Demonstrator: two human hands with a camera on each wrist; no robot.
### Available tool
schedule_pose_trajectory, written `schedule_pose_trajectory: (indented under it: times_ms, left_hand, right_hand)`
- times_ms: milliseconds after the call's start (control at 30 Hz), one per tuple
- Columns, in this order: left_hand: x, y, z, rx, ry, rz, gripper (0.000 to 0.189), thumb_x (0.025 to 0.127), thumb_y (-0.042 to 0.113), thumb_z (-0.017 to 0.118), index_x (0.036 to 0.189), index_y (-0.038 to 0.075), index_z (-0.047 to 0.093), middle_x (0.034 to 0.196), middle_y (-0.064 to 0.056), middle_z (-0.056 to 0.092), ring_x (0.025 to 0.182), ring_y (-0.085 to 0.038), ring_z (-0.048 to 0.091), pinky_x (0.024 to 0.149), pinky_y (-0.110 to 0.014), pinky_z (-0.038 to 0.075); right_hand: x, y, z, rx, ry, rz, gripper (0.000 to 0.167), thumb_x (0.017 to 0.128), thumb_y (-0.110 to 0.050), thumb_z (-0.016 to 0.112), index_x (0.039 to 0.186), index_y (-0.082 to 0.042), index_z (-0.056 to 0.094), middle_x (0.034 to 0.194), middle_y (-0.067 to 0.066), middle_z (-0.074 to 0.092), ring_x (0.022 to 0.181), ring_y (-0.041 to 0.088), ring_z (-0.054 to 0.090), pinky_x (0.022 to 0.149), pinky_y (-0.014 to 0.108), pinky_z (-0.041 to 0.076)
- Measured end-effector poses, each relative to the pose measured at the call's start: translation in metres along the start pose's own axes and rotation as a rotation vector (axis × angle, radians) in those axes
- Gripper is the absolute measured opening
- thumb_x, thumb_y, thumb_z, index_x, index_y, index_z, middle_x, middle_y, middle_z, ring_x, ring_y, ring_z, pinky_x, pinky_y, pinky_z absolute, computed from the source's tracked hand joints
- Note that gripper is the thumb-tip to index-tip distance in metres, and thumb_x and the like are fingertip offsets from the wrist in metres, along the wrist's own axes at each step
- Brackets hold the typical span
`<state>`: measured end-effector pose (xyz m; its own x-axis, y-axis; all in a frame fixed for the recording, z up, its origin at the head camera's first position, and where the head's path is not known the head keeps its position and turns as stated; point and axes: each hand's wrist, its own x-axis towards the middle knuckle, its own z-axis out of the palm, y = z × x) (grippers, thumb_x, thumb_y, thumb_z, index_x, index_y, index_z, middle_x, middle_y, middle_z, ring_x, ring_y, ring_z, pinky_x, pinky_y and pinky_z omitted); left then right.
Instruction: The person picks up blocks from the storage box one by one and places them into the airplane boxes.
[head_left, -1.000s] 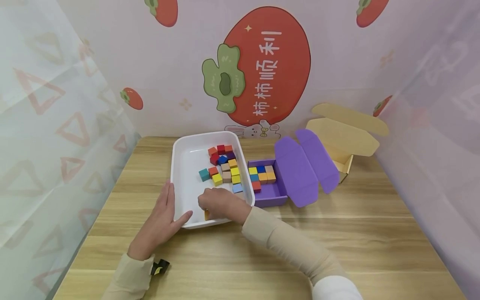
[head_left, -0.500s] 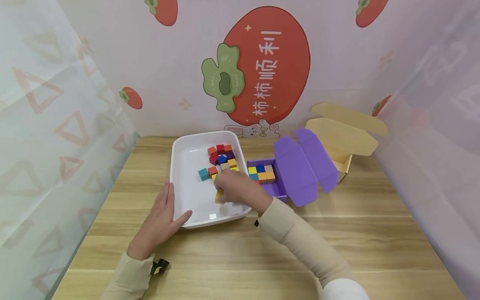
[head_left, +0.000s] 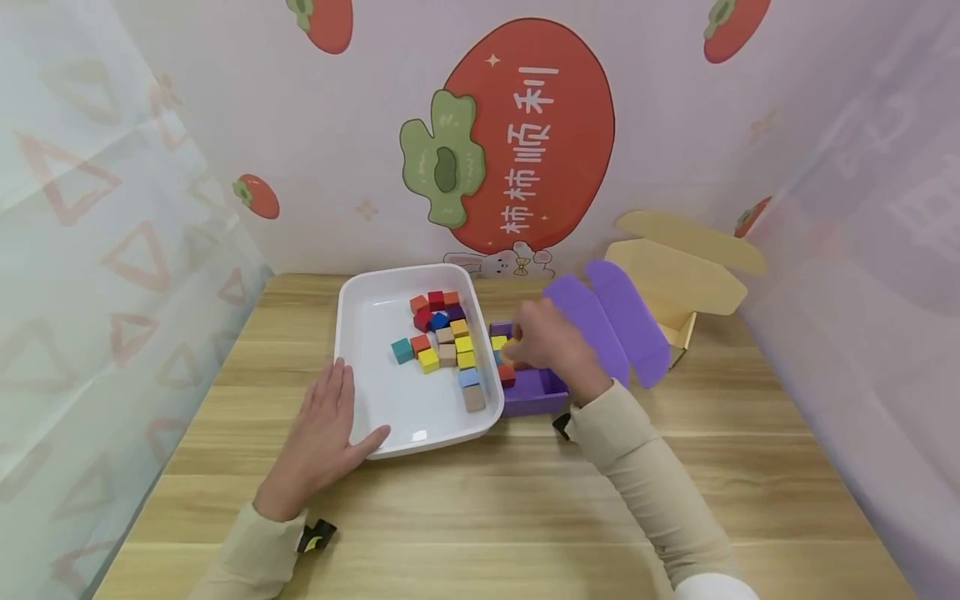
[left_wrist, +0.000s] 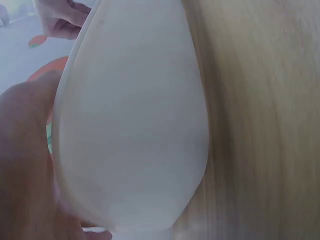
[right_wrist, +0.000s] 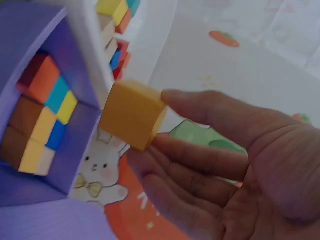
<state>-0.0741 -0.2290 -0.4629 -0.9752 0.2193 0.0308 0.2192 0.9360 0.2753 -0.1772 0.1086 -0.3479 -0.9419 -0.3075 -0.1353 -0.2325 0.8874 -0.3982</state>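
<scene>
A: What was being held?
B: A single cube was held in the right hand. It was coloured a warm orange-yellow, and its faces were flat and its edges straight. The largest visible face was turned a deep amber by the dim light, while the narrow top face was shown paler.
A: How was it gripped?
B: It was pinched between the thumb, pressed to one side, and the fingertips, set lower down. It was tilted, with one corner pointed downward, and most of its near face was left uncovered.
A: Where was it?
B: It was held in the air, near the line along which a white tray and an open purple box were placed side by side. Whether it was squarely above the box could not be told.
A: What was seen in the box?
B: Seven cubes were packed together there, coloured red, teal, yellow, blue, orange and pale wood. The lid was folded back to the right, partly in front of a yellow cardboard box.
A: And in the tray?
B: More cubes were gathered toward its right side, in mixed colours.
A: The left hand?
B: It was laid along the tray's left rim with straight fingers, the thumb spread apart. Everything was set on a wood-grained surface.
</scene>
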Motion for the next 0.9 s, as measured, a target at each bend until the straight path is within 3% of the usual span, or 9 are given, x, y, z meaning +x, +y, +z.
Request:
schedule_pose_trajectory:
  times_ms: [133,367,500,633,767,900]
  left_hand:
    - [0.0,0.003,0.003,0.002,0.005,-0.018,0.116,0.096,0.069,0.057,0.164,-0.012,0.01,0.176,-0.028,0.001,0.164,-0.048,0.002,0.13,-0.069,0.013]
    - [0.003,0.003,0.006,0.002,0.014,-0.027,0.117,0.095,0.068,0.059,0.165,-0.011,0.008,0.177,-0.027,0.0,0.165,-0.046,0.001,0.13,-0.068,0.015]
    - [0.002,0.003,0.008,0.015,0.019,-0.033,0.115,0.096,0.066,0.058,0.165,-0.011,0.008,0.177,-0.027,0.0,0.164,-0.046,0.002,0.131,-0.067,0.014]
    - [0.001,0.004,0.009,0.025,0.02,-0.04,0.114,0.096,0.064,0.059,0.164,-0.012,0.009,0.176,-0.028,0.0,0.164,-0.047,0.003,0.131,-0.067,0.014]
    - [0.002,0.004,0.01,0.02,0.018,-0.034,0.114,0.096,0.065,0.058,0.165,-0.011,0.008,0.177,-0.027,-0.001,0.164,-0.047,0.003,0.131,-0.067,0.015]
    - [0.003,0.004,0.01,0.001,0.013,-0.027,0.114,0.096,0.064,0.059,0.165,-0.011,0.007,0.177,-0.026,-0.004,0.165,-0.046,0.001,0.131,-0.067,0.015]
  right_hand:
    - [0.004,0.017,0.008,0.019,0.026,0.124,0.05,0.083,-0.014,0.081,0.05,-0.013,0.043,0.05,-0.006,0.029,0.044,0.011,0.028,0.042,0.025,0.022]
    - [0.008,0.034,0.03,0.042,0.026,0.252,0.041,0.083,-0.018,0.087,0.06,-0.009,0.054,0.057,0.0,0.043,0.052,0.017,0.048,0.046,0.026,0.038]
    - [0.01,0.036,0.042,0.049,0.041,0.274,0.036,0.084,-0.02,0.085,0.064,-0.007,0.059,0.062,0.003,0.049,0.058,0.02,0.052,0.048,0.027,0.04]
    - [0.012,0.035,0.053,0.019,0.089,0.272,0.024,0.084,-0.021,0.084,0.081,-0.003,0.069,0.08,0.01,0.064,0.071,0.026,0.06,0.056,0.033,0.049]
    - [0.014,0.035,0.061,-0.008,0.134,0.282,0.027,0.086,-0.022,0.083,0.096,0.0,0.073,0.096,0.015,0.072,0.079,0.029,0.064,0.066,0.041,0.058]
    - [0.016,0.037,0.068,-0.01,0.155,0.281,0.027,0.087,-0.02,0.083,0.102,0.002,0.075,0.1,0.017,0.075,0.083,0.03,0.067,0.073,0.045,0.061]
